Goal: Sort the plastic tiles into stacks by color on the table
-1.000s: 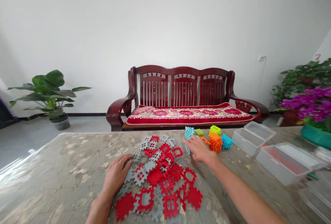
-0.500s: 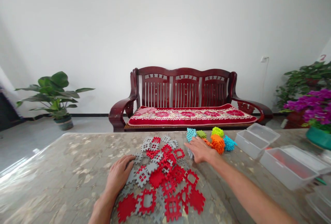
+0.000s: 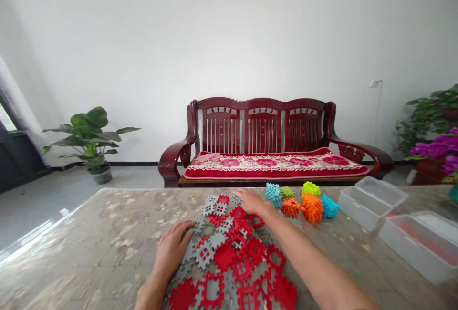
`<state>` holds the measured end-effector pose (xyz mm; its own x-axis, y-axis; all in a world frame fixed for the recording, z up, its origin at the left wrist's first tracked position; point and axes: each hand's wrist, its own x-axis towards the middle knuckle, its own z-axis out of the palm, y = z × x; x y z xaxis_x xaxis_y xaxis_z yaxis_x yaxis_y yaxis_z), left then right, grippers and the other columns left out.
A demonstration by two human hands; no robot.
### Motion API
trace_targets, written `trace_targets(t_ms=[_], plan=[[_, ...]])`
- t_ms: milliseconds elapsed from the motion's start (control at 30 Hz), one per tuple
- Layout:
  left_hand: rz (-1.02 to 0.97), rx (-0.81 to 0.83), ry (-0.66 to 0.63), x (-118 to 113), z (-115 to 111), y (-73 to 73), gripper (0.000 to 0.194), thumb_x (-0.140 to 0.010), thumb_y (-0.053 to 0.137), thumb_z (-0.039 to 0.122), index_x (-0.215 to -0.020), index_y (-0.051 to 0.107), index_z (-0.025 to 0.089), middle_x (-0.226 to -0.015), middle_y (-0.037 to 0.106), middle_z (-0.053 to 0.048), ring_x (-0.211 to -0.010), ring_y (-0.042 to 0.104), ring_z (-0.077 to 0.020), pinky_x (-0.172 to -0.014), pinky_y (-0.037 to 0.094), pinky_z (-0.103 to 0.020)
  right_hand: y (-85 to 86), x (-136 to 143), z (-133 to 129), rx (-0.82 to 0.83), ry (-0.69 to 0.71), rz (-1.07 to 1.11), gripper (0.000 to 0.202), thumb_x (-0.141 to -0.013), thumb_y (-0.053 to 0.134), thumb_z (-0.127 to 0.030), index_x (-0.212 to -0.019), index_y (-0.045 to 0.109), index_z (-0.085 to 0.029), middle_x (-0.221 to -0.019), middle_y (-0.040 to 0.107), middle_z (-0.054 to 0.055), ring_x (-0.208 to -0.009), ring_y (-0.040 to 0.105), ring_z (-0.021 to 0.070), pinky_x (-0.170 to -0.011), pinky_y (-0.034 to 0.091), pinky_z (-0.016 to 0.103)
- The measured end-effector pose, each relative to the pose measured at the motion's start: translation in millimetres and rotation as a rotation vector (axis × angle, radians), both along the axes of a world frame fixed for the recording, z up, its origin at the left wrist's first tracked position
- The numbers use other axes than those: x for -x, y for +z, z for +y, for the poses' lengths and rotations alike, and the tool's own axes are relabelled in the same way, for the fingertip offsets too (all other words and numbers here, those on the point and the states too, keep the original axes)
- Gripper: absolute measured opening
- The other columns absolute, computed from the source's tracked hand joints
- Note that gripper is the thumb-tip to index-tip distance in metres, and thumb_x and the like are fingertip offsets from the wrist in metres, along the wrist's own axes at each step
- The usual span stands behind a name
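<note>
A spread pile of red and grey interlocking puzzle tiles lies on the table in front of me, some plain and some with window or frame cut-outs. My left hand (image 3: 175, 243) rests at the pile's left edge, fingers stretched beside a grey tile (image 3: 199, 226). At the far end of the pile, my right hand (image 3: 249, 200) reaches in with fingers extended to the left, close to a grey window tile (image 3: 235, 199). I see nothing held in either hand. A red tile (image 3: 224, 255) lies mid-pile, and my right forearm passes over the pile's right side.
Right of the pile stand sorted stacks: light blue tiles (image 3: 274, 194), green tiles (image 3: 286, 192), orange tiles (image 3: 312, 209), lime tiles (image 3: 311, 188) and blue tiles (image 3: 329, 206). Two clear plastic boxes (image 3: 361, 210) sit at the right. Beyond the table (image 3: 118, 233) is a wooden bench (image 3: 175, 155).
My right hand has moved left from the coloured stacks to the far end of the red and grey pile. My left hand stays at the pile's left edge. The view has shifted slightly.
</note>
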<state>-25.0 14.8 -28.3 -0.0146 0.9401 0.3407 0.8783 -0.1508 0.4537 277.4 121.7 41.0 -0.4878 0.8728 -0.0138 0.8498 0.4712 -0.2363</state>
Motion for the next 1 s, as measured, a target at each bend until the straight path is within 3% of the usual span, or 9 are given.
trace_targets(t_ms=[167,367,467,633,800,1000], plan=[[0.013,0.001,-0.004,0.1,-0.8,0.3,0.033,-0.09,0.046,0.037,-0.107,0.074,0.031,-0.122,0.073,-0.001,-0.118,0.064,-0.0211,-0.106,0.046,-0.038,-13.9,1.5,5.0,0.036,0.0,-0.02,0.058,-0.078,0.049,-0.008,-0.131,0.063,-0.026,-0.147,0.053,0.006,-0.133,0.051,0.023,-0.112,0.039,0.039],[0.016,0.021,-0.011,-1.2,-1.2,1.8,0.034,-0.091,0.044,0.036,-0.108,0.073,0.03,-0.122,0.072,-0.002,-0.119,0.063,-0.022,-0.107,0.045,-0.041,-16.9,-13.9,-15.7,0.003,0.003,0.034,0.043,-0.08,0.053,-0.013,-0.118,0.072,-0.025,-0.129,0.067,0.004,-0.123,0.058,0.02,-0.106,0.041,0.03],[0.015,0.023,-0.012,-1.2,-0.6,1.7,0.033,-0.09,0.045,0.035,-0.108,0.073,0.028,-0.121,0.073,-0.002,-0.118,0.063,-0.022,-0.106,0.046,-0.04,-15.7,-17.2,-20.1,-0.011,-0.062,0.046,0.047,-0.079,0.052,-0.011,-0.121,0.069,-0.023,-0.127,0.067,0.006,-0.121,0.059,0.019,-0.104,0.042,0.028],[0.017,0.033,-0.005,-1.0,0.0,0.8,0.034,-0.091,0.045,0.036,-0.109,0.073,0.028,-0.122,0.072,-0.003,-0.12,0.063,-0.0228,-0.107,0.045,-0.041,-12.5,-6.5,-13.4,-0.033,-0.188,0.028,0.046,-0.086,0.052,-0.018,-0.131,0.062,-0.022,-0.129,0.066,0.01,-0.122,0.058,0.0229,-0.103,0.042,0.036],[0.008,0.02,-0.003,-1.6,-1.4,0.8,0.032,-0.091,0.046,0.036,-0.108,0.073,0.029,-0.123,0.072,-0.001,-0.119,0.063,-0.0216,-0.106,0.045,-0.04,-13.5,9.9,-9.2,-0.023,-0.211,-0.013,0.048,-0.079,0.058,-0.01,-0.125,0.065,-0.02,-0.125,0.067,0.012,-0.119,0.058,0.0247,-0.1,0.042,0.035],[0.001,0.018,-0.004,-1.6,-1.5,1.3,0.032,-0.09,0.046,0.035,-0.107,0.073,0.029,-0.121,0.073,-0.001,-0.118,0.063,-0.0217,-0.106,0.045,-0.04,-16.7,9.6,-8.5,-0.001,-0.238,0.002,0.042,-0.075,0.059,-0.006,-0.112,0.072,-0.023,-0.119,0.067,0.01,-0.116,0.059,0.0237,-0.095,0.043,0.03]])
